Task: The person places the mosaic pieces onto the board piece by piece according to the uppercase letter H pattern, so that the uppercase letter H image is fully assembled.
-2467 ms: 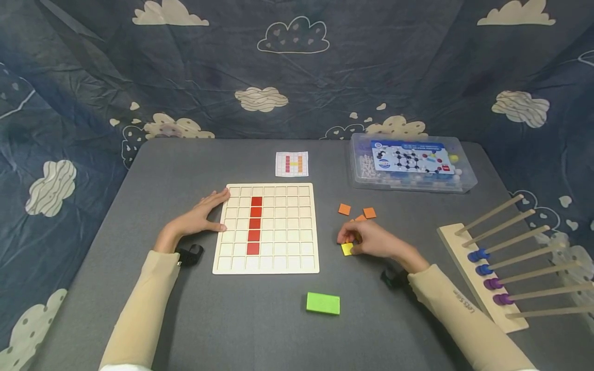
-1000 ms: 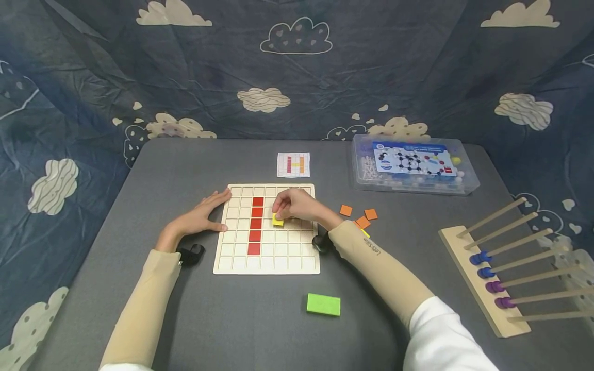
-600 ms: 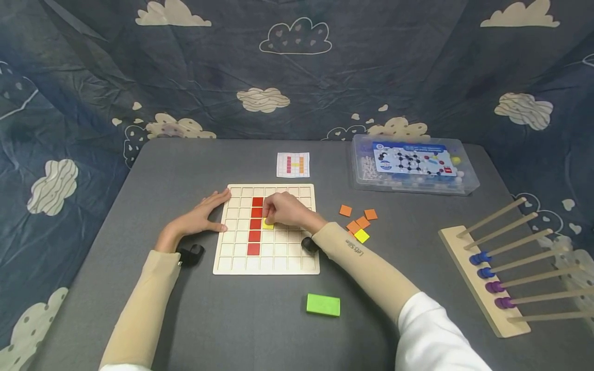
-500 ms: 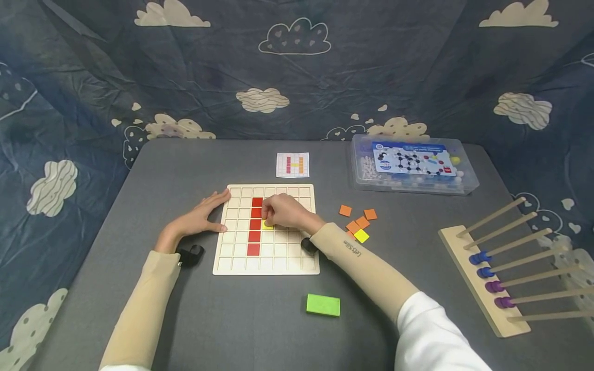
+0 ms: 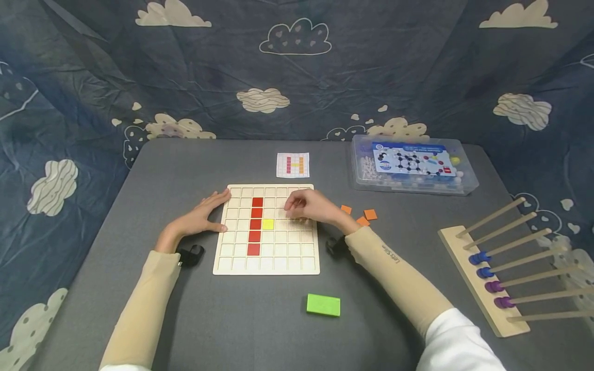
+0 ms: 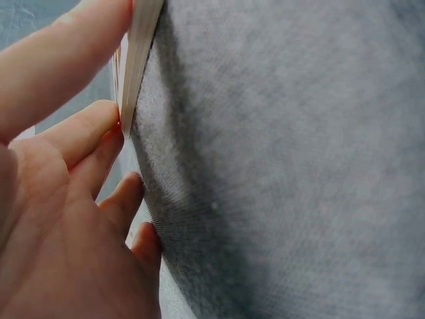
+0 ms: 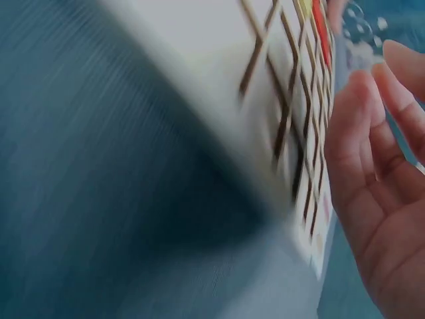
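A wooden grid board (image 5: 238, 264) lies on the table, with a column of several red tiles (image 5: 254, 236) in it. One yellow tile (image 5: 268, 224) sits in the cell directly right of the middle red tile. My left hand (image 5: 200, 215) rests along the board's left edge, thumb and fingertips against it; in the left wrist view the fingers (image 6: 93, 129) touch the wooden rim. Over the right part of the board hovers my right hand (image 5: 313, 207), fingers loosely bent; the right wrist view shows nothing between thumb and fingers (image 7: 352, 119).
Orange tiles (image 5: 369, 214) lie right of the board, partly hidden by the right arm. Behind the board is a pattern card (image 5: 293, 165). A clear plastic box (image 5: 413, 180) stands back right, a peg rack (image 5: 482, 281) far right, a green block (image 5: 323, 305) in front.
My right hand carried a yellow tile from the pile to the board, set it beside the red column, let go and drew back rightward. The left hand stayed in place.
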{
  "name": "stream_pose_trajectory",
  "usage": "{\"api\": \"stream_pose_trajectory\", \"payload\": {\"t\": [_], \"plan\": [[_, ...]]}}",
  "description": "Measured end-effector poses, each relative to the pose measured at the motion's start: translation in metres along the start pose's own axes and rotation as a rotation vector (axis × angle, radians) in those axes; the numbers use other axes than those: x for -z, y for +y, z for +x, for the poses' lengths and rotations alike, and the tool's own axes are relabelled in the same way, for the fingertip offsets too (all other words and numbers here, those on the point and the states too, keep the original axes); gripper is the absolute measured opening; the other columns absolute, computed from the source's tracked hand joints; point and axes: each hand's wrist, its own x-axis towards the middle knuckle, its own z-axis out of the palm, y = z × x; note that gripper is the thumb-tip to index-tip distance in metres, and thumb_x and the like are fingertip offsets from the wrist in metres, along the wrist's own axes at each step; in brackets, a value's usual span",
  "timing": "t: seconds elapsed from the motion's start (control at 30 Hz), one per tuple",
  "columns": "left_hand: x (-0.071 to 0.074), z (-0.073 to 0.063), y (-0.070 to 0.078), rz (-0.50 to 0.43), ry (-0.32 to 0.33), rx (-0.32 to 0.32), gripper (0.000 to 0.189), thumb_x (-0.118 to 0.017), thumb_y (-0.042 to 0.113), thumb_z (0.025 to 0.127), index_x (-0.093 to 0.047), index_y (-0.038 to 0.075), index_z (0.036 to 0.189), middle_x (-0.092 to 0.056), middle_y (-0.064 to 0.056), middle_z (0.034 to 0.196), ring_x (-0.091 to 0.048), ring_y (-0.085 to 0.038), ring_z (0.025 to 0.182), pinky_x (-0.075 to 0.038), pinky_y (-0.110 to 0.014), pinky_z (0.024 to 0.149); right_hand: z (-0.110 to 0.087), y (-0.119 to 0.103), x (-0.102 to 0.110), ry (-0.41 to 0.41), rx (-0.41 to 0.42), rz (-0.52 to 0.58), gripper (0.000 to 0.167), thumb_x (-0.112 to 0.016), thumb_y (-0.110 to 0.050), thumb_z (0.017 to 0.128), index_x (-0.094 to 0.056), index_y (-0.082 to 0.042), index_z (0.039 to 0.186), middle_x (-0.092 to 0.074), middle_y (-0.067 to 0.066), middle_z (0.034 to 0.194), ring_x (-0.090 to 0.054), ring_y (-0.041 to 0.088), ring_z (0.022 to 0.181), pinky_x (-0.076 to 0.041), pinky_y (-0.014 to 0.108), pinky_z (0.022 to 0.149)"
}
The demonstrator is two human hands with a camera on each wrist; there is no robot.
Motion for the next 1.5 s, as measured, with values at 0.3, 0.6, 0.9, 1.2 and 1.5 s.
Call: {"api": "stream_pose_trajectory", "payload": {"t": [0.3, 0.6, 0.9, 1.2, 1.5], "plan": [[0.0, -0.002, -0.001, -0.004, -0.007, -0.006, 0.097, -0.078, 0.022, 0.08, -0.017, 0.0, 0.152, -0.007, -0.017, 0.158, 0.004, -0.036, 0.144, 0.005, -0.053, 0.113, -0.067, 0.04, 0.054, 0.069, -0.129, 0.068, 0.018, -0.063, -0.009, 0.092, -0.064, 0.005, 0.104, -0.064, 0.016, 0.089, -0.06, 0.03, 0.074, -0.054, 0.039, 0.064], [0.001, -0.001, -0.003, -0.005, -0.01, -0.005, 0.097, -0.078, 0.022, 0.08, -0.017, 0.001, 0.152, -0.006, -0.016, 0.159, 0.005, -0.035, 0.144, 0.005, -0.054, 0.113, -0.121, 0.062, 0.086, 0.14, -0.191, 0.099, 0.024, -0.062, -0.01, 0.093, -0.06, 0.008, 0.109, -0.064, 0.021, 0.1, -0.062, 0.03, 0.087, -0.055, 0.037, 0.077], [0.001, -0.001, 0.0, -0.013, -0.01, -0.012, 0.095, -0.078, 0.023, 0.08, -0.019, 0.0, 0.151, -0.008, -0.019, 0.158, 0.004, -0.038, 0.144, 0.005, -0.055, 0.113, -0.136, 0.071, 0.073, 0.09, -0.123, 0.039, 0.022, -0.066, 0.006, 0.084, -0.063, 0.008, 0.105, -0.065, 0.017, 0.099, -0.062, 0.024, 0.088, -0.053, 0.028, 0.074], [0.001, -0.002, 0.0, -0.009, -0.013, -0.018, 0.095, -0.077, 0.023, 0.08, -0.019, -0.001, 0.151, -0.008, -0.018, 0.158, 0.004, -0.037, 0.144, 0.005, -0.053, 0.113, -0.131, 0.068, 0.055, 0.164, -0.037, -0.276, 0.029, -0.075, 0.012, 0.07, -0.066, 0.0, 0.095, -0.065, 0.007, 0.092, -0.06, 0.022, 0.082, -0.052, 0.033, 0.069], [0.002, -0.002, -0.002, -0.007, -0.016, -0.012, 0.095, -0.077, 0.023, 0.08, -0.018, 0.0, 0.151, -0.008, -0.018, 0.158, 0.004, -0.036, 0.144, 0.005, -0.053, 0.113, -0.13, 0.067, 0.051, 0.175, 0.016, -0.335, 0.031, -0.076, 0.016, 0.067, -0.066, -0.002, 0.09, -0.062, 0.006, 0.092, -0.056, 0.019, 0.078, -0.051, 0.033, 0.066]]}}
